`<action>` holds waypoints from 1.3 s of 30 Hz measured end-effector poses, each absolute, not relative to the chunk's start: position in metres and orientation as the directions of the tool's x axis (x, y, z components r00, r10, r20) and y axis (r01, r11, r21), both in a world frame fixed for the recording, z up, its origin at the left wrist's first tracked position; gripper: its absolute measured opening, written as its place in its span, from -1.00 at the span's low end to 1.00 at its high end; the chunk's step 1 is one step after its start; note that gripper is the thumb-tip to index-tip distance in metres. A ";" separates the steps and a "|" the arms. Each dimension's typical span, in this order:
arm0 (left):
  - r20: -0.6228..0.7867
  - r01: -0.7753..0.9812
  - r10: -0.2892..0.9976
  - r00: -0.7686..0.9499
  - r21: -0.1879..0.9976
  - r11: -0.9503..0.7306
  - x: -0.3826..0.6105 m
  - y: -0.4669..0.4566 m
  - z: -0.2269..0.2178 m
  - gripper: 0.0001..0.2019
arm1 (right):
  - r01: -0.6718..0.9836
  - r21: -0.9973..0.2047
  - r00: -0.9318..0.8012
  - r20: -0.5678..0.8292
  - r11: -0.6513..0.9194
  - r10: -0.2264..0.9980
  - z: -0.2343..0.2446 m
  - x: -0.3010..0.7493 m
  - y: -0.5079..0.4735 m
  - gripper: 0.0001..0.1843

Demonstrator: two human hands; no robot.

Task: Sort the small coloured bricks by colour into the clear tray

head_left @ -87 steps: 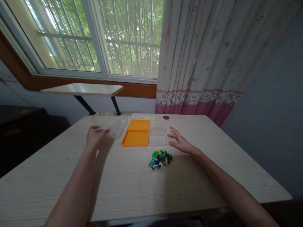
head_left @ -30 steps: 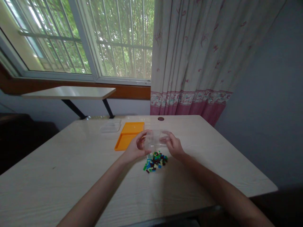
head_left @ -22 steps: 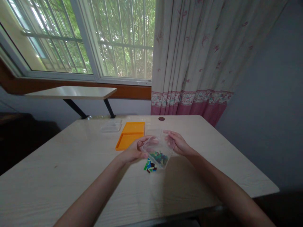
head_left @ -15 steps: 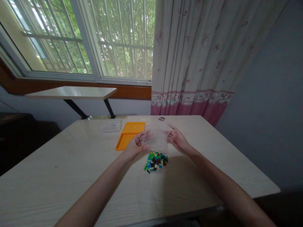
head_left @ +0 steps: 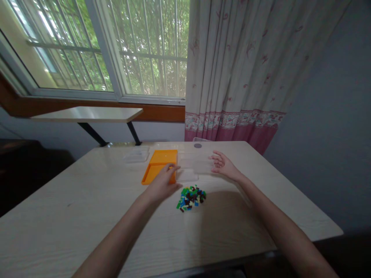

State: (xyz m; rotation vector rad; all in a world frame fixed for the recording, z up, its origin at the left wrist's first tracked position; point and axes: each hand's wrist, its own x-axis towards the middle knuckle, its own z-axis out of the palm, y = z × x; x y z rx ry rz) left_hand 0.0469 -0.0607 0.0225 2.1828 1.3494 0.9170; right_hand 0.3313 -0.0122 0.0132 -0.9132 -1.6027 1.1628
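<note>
Clear plastic trays (head_left: 135, 156) are lying at the far left of the wooden table (head_left: 72, 216). They appear to be stacked with nothing showing inside, and their number cannot be told. Just to their right, one orange tray (head_left: 161, 161) is sitting open and empty. The left hand (head_left: 161, 185) is resting at the near right corner of the orange tray with its fingers stretched forward and loose, gripping nothing. Its fingertips are meeting the seam between that tray and a clear box (head_left: 188, 174) lying just beside it. Nearer the person, one heap of small bricks (head_left: 190, 196) is lying loose on the table, outside every container. They are green, blue, yellow and dark, and too many and too small to count. Beyond the heap, a second clear tray (head_left: 201, 164), blurred, is extending toward the right hand (head_left: 225, 166). That hand's fingers are half curled at the tray's right edge, and whether they are pinching it cannot be told. One round hole (head_left: 198, 146) is showing in the table's far edge.
</note>
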 end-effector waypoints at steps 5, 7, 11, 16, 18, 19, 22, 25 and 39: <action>0.239 0.749 0.878 0.415 0.458 -0.479 0.036 -0.055 0.014 -0.70 | 0.135 -0.975 -0.250 0.137 0.174 0.958 -0.002 0.379 0.006 -0.12; 0.230 0.768 0.876 0.424 0.422 -0.482 0.036 -0.053 0.011 -0.74 | 0.190 -0.969 -0.296 0.100 0.161 0.950 -0.012 0.389 0.010 -0.13; 0.204 0.785 0.869 0.450 0.374 -0.494 0.037 -0.050 0.009 -0.75 | 0.287 -0.939 -0.391 0.065 0.188 0.918 -0.024 0.389 0.011 -0.10; 0.179 0.789 0.874 0.451 0.378 -0.484 0.038 -0.049 0.011 -0.74 | 0.380 -0.889 -0.418 0.082 0.256 0.905 -0.023 0.380 0.008 0.01; 0.172 0.792 0.875 0.452 0.375 -0.482 0.039 -0.050 0.013 -0.73 | 0.398 -0.877 -0.413 0.091 0.269 0.906 -0.022 0.378 0.007 0.03; 0.169 0.795 0.878 0.448 0.374 -0.477 0.039 -0.050 0.013 -0.73 | 0.403 -0.873 -0.410 0.096 0.274 0.907 -0.022 0.378 0.006 0.04; 0.164 0.803 0.886 0.434 0.376 -0.463 0.038 -0.050 0.015 -0.74 | 0.419 -0.859 -0.410 0.109 0.293 0.906 -0.023 0.376 0.005 0.06; 0.149 0.810 0.893 0.425 0.378 -0.449 0.034 -0.049 0.016 -0.74 | 0.426 -0.845 -0.423 0.130 0.323 0.897 -0.024 0.373 0.004 0.08; 0.120 0.815 0.895 0.430 0.374 -0.442 0.031 -0.049 0.021 -0.75 | 0.415 -0.832 -0.459 0.156 0.367 0.874 -0.026 0.371 0.004 0.12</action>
